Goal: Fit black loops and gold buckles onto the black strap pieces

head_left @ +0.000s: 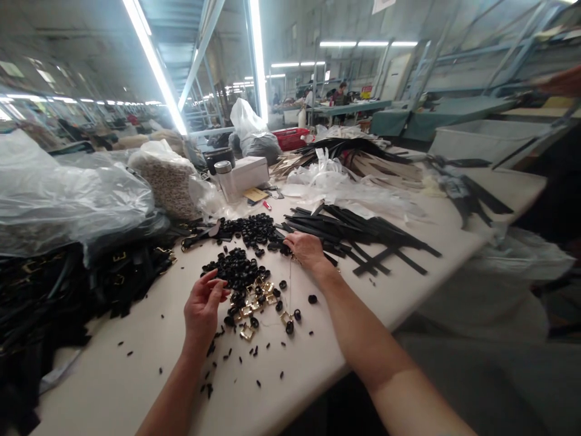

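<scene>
My left hand (203, 307) is beside a pile of small black loops (238, 266). Its fingers are loosely bent and apart, and nothing shows between them. My right hand (306, 249) reaches to the left end of a heap of black straps (363, 233). Its fingers are drawn together there; whatever they pinch is hidden. Gold buckles (247, 331) lie between my forearms, mixed with loose black loops (289, 327). A second pile of black loops (258, 229) sits farther back. Tiny black pieces (258, 383) are scattered toward the near edge.
Finished-looking black belts with gold buckles (118, 278) heap up at left, below clear plastic bags (72, 194). A bottle (224, 178), a white box (249, 172) and crumpled plastic (331, 181) stand behind. The table edge (408, 321) runs along the right.
</scene>
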A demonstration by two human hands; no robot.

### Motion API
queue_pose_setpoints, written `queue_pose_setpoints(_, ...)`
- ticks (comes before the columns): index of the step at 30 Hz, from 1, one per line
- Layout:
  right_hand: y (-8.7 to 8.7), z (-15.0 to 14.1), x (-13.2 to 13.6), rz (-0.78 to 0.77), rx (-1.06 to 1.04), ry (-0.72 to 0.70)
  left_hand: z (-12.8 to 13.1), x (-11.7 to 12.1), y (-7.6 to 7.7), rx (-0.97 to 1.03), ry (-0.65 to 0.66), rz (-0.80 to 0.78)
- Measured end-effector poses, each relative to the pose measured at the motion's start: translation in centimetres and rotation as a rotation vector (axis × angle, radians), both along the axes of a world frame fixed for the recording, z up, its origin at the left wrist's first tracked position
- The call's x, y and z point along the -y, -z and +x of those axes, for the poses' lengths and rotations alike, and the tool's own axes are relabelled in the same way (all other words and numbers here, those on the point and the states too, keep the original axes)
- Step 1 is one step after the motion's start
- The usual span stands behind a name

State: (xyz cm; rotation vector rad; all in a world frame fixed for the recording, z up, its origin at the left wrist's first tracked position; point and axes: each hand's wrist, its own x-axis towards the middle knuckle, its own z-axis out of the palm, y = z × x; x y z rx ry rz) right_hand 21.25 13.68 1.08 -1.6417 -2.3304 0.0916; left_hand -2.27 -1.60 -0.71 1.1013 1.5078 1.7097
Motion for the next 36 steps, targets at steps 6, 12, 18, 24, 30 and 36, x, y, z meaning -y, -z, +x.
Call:
queue_pose_setpoints(6, -1.7, -0.6, 1.3, 0.057, -0.025, -0.063, 0.2, 0.1, -0.2, -0.021, 0.011, -0.01)
queue_pose_setpoints(12, -2.7, -4.3, 5.9, -0.069, -0.024, -0.507, 1.6, 0.8, -1.4, 0.077, 0.135, -0.122)
queue_pose_setpoints(18, -2.0, -5.7, 7.8, -0.136, -0.121, -0.667, 2.6, 1.1, -1.7, 0.161, 0.222, -0.214)
queue_pose_setpoints(24, -1.6, -4.6, 6.1, -0.149, -0.412, -0.716, 1.5, 0.8, -1.6, 0.275, 0.151, -0.2)
queue_pose_setpoints(30, -0.1, -5.4, 5.7, -0.09, -0.529, -0.745, 1.4, 1.0, -2.0, 0.339, 0.138, -0.213)
queue_pose_setpoints(36, -0.4, -5.4, 5.9, -0.04, -0.539, -0.755, 1.3, 0.9, -1.6, 0.398, 0.137, -0.19)
